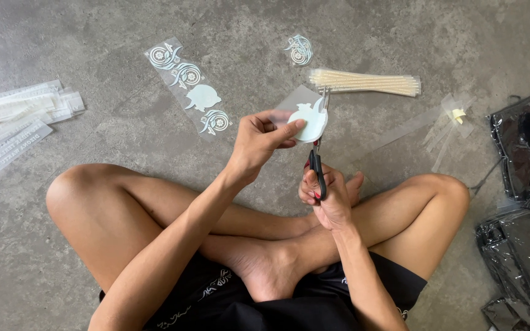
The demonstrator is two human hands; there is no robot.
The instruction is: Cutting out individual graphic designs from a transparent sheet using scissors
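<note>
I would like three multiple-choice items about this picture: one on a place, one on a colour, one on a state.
1. Where does the long sticker strip lie?
A. on the concrete floor, beyond the left knee
B. on the person's lap
C. on top of the black bags

2. What colour is the bundle of thin sticks?
A. bright red
B. cream
C. dark blue

3. What is the right hand doing?
A. resting flat on the floor
B. holding a cup
C. gripping scissors whose blades meet the pale blue cut-out

Answers:
1 A, the strip lies flat on the grey floor above the left knee.
2 B, the bundle is pale cream beside the scissor tips.
3 C, the fingers close round the handles, while the left hand pinches the cut-out.
</note>
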